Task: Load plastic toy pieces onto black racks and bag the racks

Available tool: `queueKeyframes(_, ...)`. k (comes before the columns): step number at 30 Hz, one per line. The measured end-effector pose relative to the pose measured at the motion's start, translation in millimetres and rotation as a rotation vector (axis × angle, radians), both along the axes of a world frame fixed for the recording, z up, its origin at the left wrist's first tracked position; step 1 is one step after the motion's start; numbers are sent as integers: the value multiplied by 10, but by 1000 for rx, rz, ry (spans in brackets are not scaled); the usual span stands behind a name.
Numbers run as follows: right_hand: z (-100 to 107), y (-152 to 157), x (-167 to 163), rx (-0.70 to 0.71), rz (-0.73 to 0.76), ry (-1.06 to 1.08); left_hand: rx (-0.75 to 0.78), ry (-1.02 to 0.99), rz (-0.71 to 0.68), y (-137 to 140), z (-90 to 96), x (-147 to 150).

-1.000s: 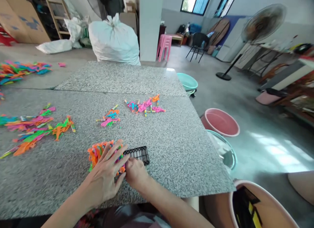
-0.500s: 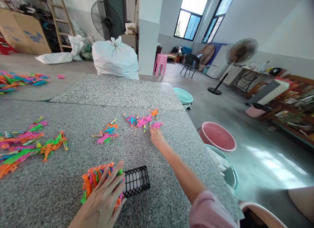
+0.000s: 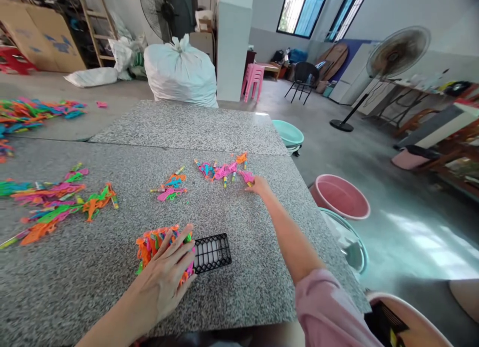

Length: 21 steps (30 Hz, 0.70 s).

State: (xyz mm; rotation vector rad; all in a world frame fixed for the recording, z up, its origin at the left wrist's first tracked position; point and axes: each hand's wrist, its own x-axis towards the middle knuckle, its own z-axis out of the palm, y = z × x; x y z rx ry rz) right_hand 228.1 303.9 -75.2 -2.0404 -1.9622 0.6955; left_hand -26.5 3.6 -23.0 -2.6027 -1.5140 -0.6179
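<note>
A speckled granite table fills the view. Near the front edge, a black plastic grid tray is partly packed with bright plastic toy pieces; its right half looks unfilled. The left hand lies spread, flat on those pieces. Farther right, the right hand pinches a pink piece from a small loose cluster. Several loose heaps remain at left.

No text, label, brand, number or sign can be read anywhere in view.
</note>
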Motion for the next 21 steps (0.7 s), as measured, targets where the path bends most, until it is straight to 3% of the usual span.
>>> queueKeyframes(5, 12, -203, 41, -81, -15, 146, -8, 14, -36, 7, 57, -16)
queueKeyframes(11, -83, -1004, 37, -108, 35, 560, -49, 0, -38, -10, 47, -4)
queueKeyframes(14, -127, -1362, -16, -196, 80, 809, -73, -6, -34, -10, 74, -16)
queueKeyframes(17, -141, -1650, -175, -259, 134, 746, -99, 44, -61, -1, 90, -54)
queueKeyframes(21, -107, -1945, -508, -125, 293, 558, -121, 95, -82, 12, 101, -101)
